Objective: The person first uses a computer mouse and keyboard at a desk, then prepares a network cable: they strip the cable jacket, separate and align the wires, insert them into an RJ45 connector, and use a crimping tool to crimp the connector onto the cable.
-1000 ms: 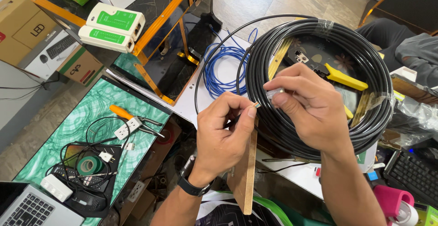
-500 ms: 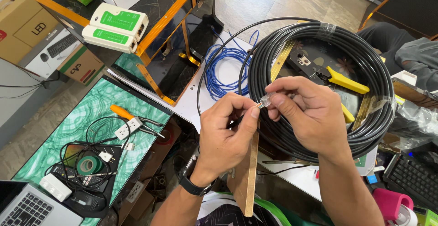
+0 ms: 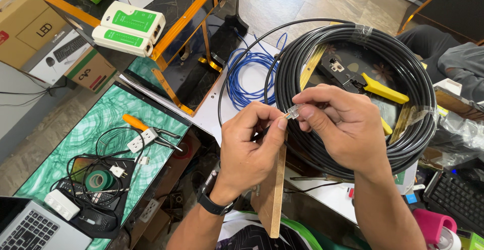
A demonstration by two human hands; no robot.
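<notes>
Left hand fingers grasp the end of a thin black cable. Right hand fingers pinch a small clear plastic plug connector at that cable end, between both sets of fingertips. Large coil of black cable lies directly behind the right fingers; loose blue wire bundle just beyond the left fingers.

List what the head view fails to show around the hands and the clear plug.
- Black cable end: hidden inside the left hand.
- Clear plug: too small to tell whether wires are seated; right hand fingertips cover its back.
- Yellow-handled crimper: partly hidden behind the right hand.
- Laptop: cut off by the frame's bottom-left corner.
</notes>
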